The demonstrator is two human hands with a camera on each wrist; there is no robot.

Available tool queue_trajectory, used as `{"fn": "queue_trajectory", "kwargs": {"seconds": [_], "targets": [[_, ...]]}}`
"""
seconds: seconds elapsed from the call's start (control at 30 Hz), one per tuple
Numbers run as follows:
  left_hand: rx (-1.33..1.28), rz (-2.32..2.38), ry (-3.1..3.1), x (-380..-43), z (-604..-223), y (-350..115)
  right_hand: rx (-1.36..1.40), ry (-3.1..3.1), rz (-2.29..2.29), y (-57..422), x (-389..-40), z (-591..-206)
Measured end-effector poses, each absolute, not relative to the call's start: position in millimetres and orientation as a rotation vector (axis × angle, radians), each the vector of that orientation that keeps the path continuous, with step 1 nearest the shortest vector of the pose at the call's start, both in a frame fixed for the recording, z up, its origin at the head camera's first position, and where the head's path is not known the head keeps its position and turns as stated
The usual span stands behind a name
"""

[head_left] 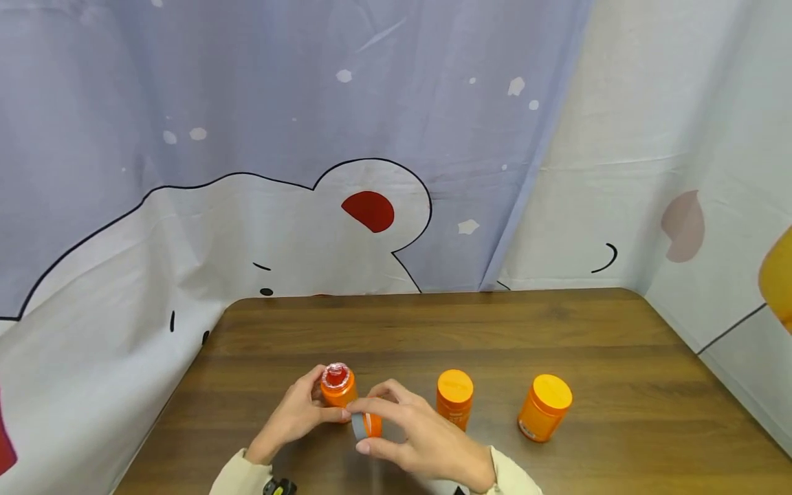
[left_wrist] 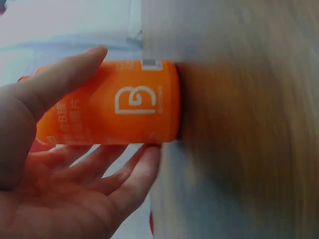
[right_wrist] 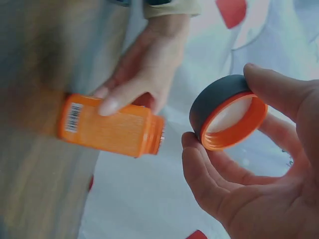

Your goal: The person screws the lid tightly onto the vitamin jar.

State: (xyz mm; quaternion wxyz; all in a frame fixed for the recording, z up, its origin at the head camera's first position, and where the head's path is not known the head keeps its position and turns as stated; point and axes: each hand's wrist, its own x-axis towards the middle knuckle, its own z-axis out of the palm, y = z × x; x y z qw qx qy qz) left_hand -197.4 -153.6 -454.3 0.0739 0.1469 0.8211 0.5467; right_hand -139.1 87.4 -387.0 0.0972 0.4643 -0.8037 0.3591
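My left hand (head_left: 295, 415) holds an orange bottle (head_left: 339, 393) with thumb and fingers on opposite sides. The bottle stands upright on the wooden table, its top uncapped, showing red with a shiny, crinkled rim. White lettering and a large B-like logo mark the bottle (left_wrist: 134, 102) in the left wrist view. Close by on the right, my right hand (head_left: 427, 434) pinches a round cap (head_left: 368, 426), grey outside with an orange threaded inside. The cap (right_wrist: 222, 107) is tilted and apart from the bottle, its hollow side visible in the right wrist view.
Two more orange bottles with yellow-orange lids stand to the right: one bottle (head_left: 455, 399) just beyond my right hand, another bottle (head_left: 543, 409) farther right. The brown wooden table (head_left: 396, 330) ends at a printed curtain (head_left: 260, 103) behind and at both sides.
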Motion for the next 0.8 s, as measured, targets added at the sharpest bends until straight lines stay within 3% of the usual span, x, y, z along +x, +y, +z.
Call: {"fn": "queue_trajectory", "kwargs": {"seconds": [0.37,0.8], "targets": [[0.661,1.514,2.460,-183,-454,-112,1.058,-2.259,1.482,99,-138,-378],[0.835,1.456,2.576,-184,-460,-92,0.986,-2.368,1.291,94,-152,-413]]}}
